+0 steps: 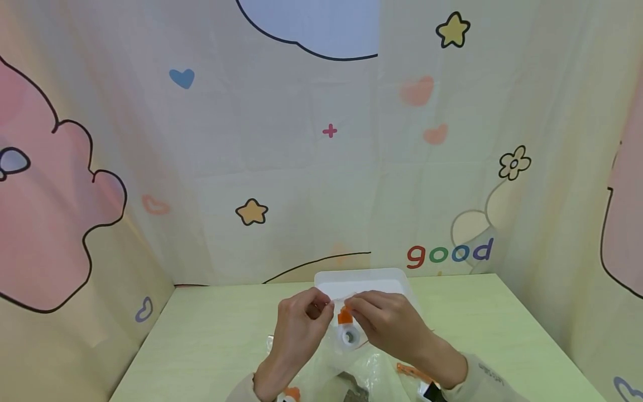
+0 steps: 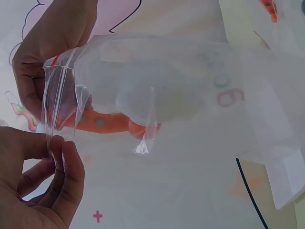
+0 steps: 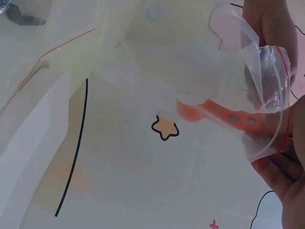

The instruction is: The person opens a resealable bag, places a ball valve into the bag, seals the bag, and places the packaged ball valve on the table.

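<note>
Between the hands hangs a clear zip bag (image 2: 181, 57) with a red line along its mouth. At one side of that mouth, my left hand (image 1: 301, 324) pinches the film. On the other side, my right hand (image 1: 389, 324) holds the bag's edge between thumb and fingers. Through the film shows an orange piece (image 3: 224, 112) with grey spots and a rounded end. Seen from the head, this orange part (image 1: 345, 316) has a white ring (image 1: 350, 337) below it. Whether the ring is joined to it, I cannot tell.
A white tray (image 1: 361, 274) stands at the back of the pale green table (image 1: 211, 335), before a printed curtain. Nearer lie clear plastic film (image 1: 374, 365), a grey item (image 1: 355, 391), an orange item (image 1: 412, 371), a black item (image 1: 433, 393) and an orange-and-white item (image 1: 290, 394).
</note>
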A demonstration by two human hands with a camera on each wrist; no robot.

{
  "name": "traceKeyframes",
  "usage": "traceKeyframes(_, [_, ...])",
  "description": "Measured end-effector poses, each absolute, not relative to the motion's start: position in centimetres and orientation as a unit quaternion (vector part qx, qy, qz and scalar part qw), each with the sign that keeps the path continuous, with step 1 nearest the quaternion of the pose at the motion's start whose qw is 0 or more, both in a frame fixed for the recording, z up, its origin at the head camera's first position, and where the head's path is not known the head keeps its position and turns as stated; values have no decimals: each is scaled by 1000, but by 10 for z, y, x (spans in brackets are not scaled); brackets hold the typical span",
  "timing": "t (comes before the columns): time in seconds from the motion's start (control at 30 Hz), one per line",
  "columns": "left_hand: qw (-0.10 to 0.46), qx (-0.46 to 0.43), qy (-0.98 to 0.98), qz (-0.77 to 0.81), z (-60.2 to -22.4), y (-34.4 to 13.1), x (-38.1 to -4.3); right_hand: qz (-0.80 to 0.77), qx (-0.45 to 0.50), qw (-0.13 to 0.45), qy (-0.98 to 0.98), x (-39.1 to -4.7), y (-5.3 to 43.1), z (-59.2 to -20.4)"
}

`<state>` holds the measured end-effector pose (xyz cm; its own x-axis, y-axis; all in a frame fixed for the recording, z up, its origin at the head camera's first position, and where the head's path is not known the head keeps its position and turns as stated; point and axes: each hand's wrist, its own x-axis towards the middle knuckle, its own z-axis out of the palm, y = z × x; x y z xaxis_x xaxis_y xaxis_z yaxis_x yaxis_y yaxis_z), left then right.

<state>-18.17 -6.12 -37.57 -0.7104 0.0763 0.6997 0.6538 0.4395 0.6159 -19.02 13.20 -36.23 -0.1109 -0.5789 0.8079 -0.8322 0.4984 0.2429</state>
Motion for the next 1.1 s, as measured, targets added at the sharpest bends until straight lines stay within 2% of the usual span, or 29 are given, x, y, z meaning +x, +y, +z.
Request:
traceKeyframes(0.43, [308,-237,-785,-483,-376,-59,-180,80,465,396,-787,-189,128,-376])
traceKeyframes(0.73, [327,-245,-778,-477,-377,-62,-181,95,476,401,-777,-184,128,-370])
traceKeyframes(1.1, [319,-222,-782,-488,-372,-64,-180,135,454,442,-762,-175,137,-355])
